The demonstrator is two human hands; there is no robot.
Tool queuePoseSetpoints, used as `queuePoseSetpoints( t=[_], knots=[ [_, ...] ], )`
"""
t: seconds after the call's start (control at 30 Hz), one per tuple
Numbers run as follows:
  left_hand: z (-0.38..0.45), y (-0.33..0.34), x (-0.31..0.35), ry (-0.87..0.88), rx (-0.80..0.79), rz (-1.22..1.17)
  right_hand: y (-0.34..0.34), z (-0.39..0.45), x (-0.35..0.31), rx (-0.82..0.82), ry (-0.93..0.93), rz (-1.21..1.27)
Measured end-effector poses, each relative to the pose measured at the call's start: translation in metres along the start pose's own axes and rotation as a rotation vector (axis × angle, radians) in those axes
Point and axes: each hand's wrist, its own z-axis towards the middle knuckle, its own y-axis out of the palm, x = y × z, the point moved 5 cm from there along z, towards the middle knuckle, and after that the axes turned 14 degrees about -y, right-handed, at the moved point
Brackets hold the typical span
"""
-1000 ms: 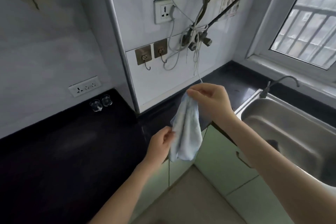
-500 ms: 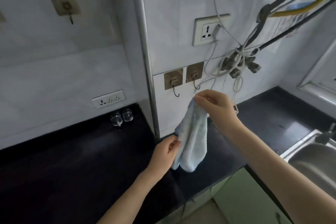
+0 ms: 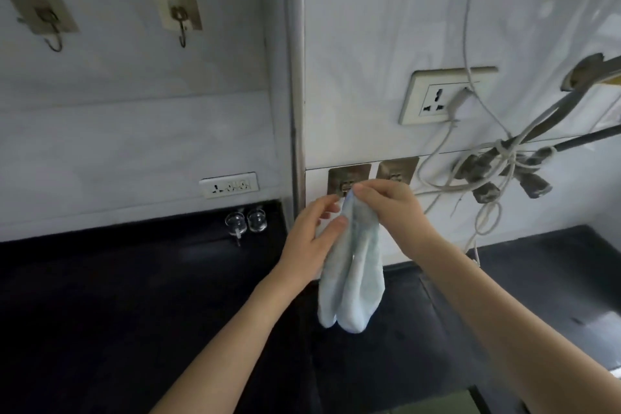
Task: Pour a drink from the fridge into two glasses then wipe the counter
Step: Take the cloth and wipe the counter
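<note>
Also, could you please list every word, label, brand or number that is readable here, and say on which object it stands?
No readable text in this view.
White wall socket plate: no lettering visible.
White long socket strip: only slot holes, no legible print.
Light blue cloth, held by the left hand and right hand: no tag or label visible.

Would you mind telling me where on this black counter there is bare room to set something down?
The widest bare stretch of the black counter lies left of the left hand, in front of the two small glasses. A second patch is right of the right hand, below the bundle of cables. It is crowded at the wall hook, where both hands hold the blue cloth.
</note>
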Motion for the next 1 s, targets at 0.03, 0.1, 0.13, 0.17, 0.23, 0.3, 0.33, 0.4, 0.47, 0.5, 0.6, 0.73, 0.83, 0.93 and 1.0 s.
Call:
queuePoseSetpoints(
  t=[0.03,0.1,0.13,0.17,0.23,0.3,0.33,0.4,0.47,0.5,0.6,0.73,0.83,0.93,1.0],
  knots=[
    [0.004,0.003,0.005,-0.003,-0.028,-0.020,0.000,0.005,0.005,-0.012,0.011,0.012],
    [0.010,0.006,0.009,-0.033,-0.014,-0.058,-0.002,0.014,0.012,-0.003,0.035,0.021],
    [0.012,0.006,0.008,-0.055,0.019,-0.074,-0.002,0.017,0.015,0.001,0.033,0.013],
    [0.014,0.006,0.005,-0.079,0.054,-0.085,-0.002,0.019,0.017,0.006,0.019,-0.008],
    [0.015,0.008,0.000,-0.127,0.108,-0.106,-0.001,0.020,0.018,0.028,-0.042,-0.084],
    [0.014,0.011,-0.008,-0.171,0.156,-0.135,0.000,0.017,0.018,0.036,-0.131,-0.202],
    [0.013,0.012,-0.010,-0.186,0.180,-0.147,0.000,0.015,0.017,0.029,-0.190,-0.285],
    [0.010,0.014,-0.013,-0.199,0.221,-0.148,0.003,0.011,0.016,0.022,-0.399,-0.517],
    [0.007,0.014,-0.011,-0.176,0.253,-0.108,0.005,0.009,0.020,0.039,-0.548,-0.655],
    [0.006,0.014,-0.008,-0.148,0.271,-0.072,0.004,0.008,0.021,0.060,-0.557,-0.663],
    [0.001,0.011,0.001,-0.028,0.353,0.108,-0.004,0.007,0.025,0.100,-0.576,-0.645],
    [-0.001,0.011,0.005,0.016,0.431,0.179,-0.005,0.007,0.029,0.077,-0.586,-0.646],
    [-0.001,0.013,-0.001,-0.045,0.461,0.148,-0.004,0.005,0.031,0.060,-0.543,-0.625],
    [0.001,0.016,-0.008,-0.130,0.479,0.091,-0.005,0.003,0.035,0.053,-0.489,-0.611],
    [0.004,0.018,-0.015,-0.198,0.477,0.055,-0.004,0.001,0.038,0.041,-0.443,-0.599]
  ],
)
